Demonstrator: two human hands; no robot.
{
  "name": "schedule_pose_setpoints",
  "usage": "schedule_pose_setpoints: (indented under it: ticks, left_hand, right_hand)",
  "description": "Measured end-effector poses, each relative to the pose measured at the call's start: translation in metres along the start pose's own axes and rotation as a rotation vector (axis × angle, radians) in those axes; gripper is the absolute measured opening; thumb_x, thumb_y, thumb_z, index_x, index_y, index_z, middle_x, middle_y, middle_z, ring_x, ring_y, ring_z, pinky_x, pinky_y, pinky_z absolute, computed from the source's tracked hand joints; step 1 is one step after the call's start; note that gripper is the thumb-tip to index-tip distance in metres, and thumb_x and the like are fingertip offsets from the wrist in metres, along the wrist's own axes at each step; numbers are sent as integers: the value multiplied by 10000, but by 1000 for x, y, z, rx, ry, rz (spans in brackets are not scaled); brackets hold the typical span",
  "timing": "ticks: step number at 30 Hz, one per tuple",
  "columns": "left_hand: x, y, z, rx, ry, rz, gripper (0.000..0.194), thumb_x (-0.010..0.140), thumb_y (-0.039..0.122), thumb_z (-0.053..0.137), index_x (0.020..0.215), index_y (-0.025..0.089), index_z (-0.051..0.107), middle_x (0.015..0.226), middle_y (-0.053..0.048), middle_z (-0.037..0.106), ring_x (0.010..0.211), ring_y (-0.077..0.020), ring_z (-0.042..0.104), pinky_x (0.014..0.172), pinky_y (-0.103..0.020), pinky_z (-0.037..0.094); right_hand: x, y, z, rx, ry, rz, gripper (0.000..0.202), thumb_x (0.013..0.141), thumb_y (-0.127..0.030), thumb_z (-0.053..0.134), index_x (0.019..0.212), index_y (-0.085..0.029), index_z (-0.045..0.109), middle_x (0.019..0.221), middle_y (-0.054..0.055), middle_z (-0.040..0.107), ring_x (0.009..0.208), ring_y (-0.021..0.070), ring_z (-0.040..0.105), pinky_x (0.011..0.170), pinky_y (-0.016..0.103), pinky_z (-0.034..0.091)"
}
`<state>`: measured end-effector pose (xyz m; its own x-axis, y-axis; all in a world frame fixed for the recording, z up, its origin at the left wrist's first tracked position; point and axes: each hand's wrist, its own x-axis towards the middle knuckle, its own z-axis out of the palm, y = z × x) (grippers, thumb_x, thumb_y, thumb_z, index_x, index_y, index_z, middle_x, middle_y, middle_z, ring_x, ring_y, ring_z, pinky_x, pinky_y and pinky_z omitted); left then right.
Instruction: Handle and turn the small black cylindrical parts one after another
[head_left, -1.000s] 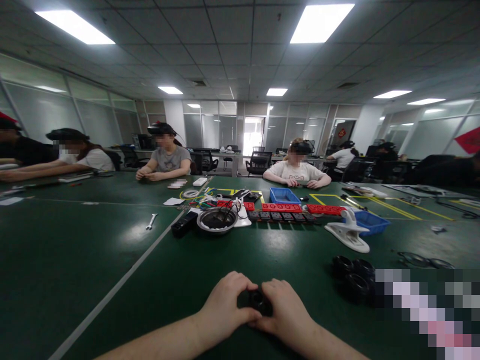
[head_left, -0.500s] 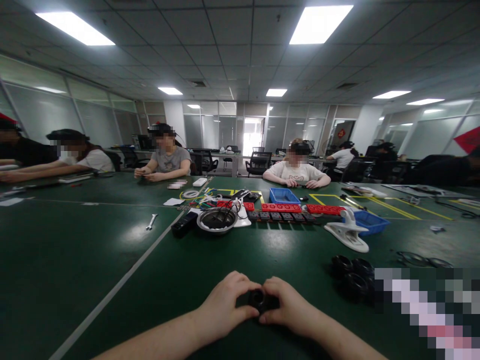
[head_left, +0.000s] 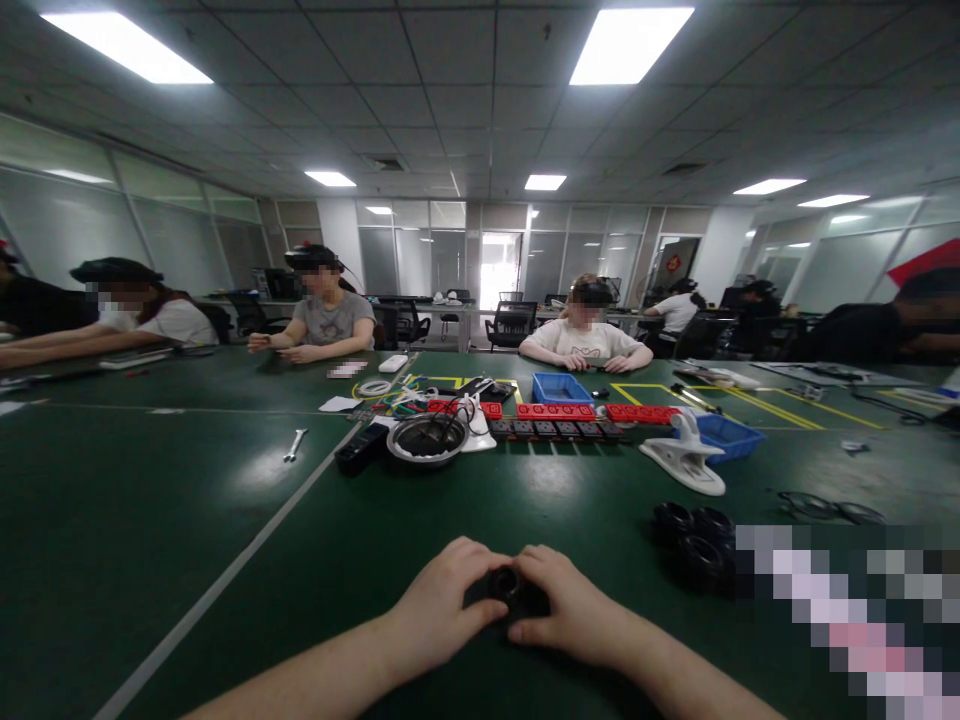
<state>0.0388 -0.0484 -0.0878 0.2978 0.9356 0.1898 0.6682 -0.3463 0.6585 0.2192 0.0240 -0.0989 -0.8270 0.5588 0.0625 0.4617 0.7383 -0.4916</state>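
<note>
Low over the green table (head_left: 337,560), a small black round part with a hollow middle (head_left: 505,584) is between my two hands. My left hand (head_left: 439,605) pinches it from the left, thumb below and fingers above. My right hand (head_left: 566,610) closes on it from the right, its fingers curled over the top and its thumb lower down. Parts of its outline are hidden by my fingers. To the right of my right hand sits a cluster of several black ring-shaped parts (head_left: 701,560).
Farther off lie a wrench (head_left: 296,445), a metal bowl (head_left: 427,440), red strips (head_left: 555,411), a white clamp-like piece (head_left: 686,455), blue trays (head_left: 561,388) and glasses (head_left: 831,507). Several people sit around the table, one person (head_left: 589,335) opposite me. A blurred patch covers the lower right.
The whole view has shifted slightly. My left thumb lies higher against the black part, and my right thumb has come a little away from the left one. Both hands stay around the part.
</note>
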Motion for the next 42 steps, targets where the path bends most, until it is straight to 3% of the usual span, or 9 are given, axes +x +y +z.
schedule_pose_setpoints:
  ticks: [5,10,16,22,27,32,34,38,42]
  left_hand:
    - [1,5,-4,10,-36,39,350,728,162,620,1061,259,566,1018,1,581,968,-182,479,853,-271,364]
    - [2,10,-4,11,-47,-18,301,721,192,625,1015,249,589,985,-5,592,935,-183,497,832,-277,376]
    - [4,3,9,75,93,-178,232,672,253,665,886,194,599,878,-18,576,859,-205,505,746,-291,395]
    - [2,1,2,26,-16,-14,294,719,206,620,1007,233,570,1003,-20,549,956,-204,470,845,-306,366]
    - [1,3,-7,33,-118,0,362,731,199,616,1069,317,562,1030,1,500,970,-194,455,837,-291,364]
    - [2,4,-2,31,-80,-67,304,702,232,646,998,289,605,952,1,526,917,-195,479,795,-285,378]
    - [2,5,2,36,-32,-106,263,688,241,655,947,247,613,919,-3,537,898,-198,487,782,-285,382]
    - [1,7,7,28,39,-119,203,687,206,642,882,195,583,896,-11,546,878,-195,490,769,-279,387]
    - [1,3,7,-18,-6,-66,265,716,184,610,977,214,573,955,-14,551,912,-190,489,810,-283,377]
  right_hand:
    - [2,7,-6,89,-9,-3,193,617,-200,730,717,-166,569,731,-32,541,740,147,490,652,227,360]
    - [2,0,4,-19,31,86,323,546,-377,764,687,-176,555,687,-30,544,672,147,490,555,214,327]
    - [0,-20,15,-288,131,214,299,673,-446,619,749,-162,560,728,41,588,687,203,518,628,305,349]
    - [-3,-8,3,-96,93,19,409,608,-407,713,919,-193,557,901,27,560,828,202,495,707,292,367]
    - [0,9,-7,96,-85,-33,200,646,-290,719,719,-172,575,711,-37,534,725,139,497,620,209,357]
    - [-1,3,3,-28,-15,76,366,557,-452,746,706,-171,567,670,-30,518,625,132,478,515,203,306]
    - [-1,-4,9,-150,36,104,393,602,-524,684,740,-173,573,677,-6,540,616,150,485,518,226,306]
    - [-2,-14,14,-306,94,138,412,699,-564,563,775,-160,568,723,45,579,677,200,520,611,292,350]
    - [-4,-12,7,-177,123,57,494,614,-555,655,911,-174,550,870,45,572,809,219,505,710,316,366]
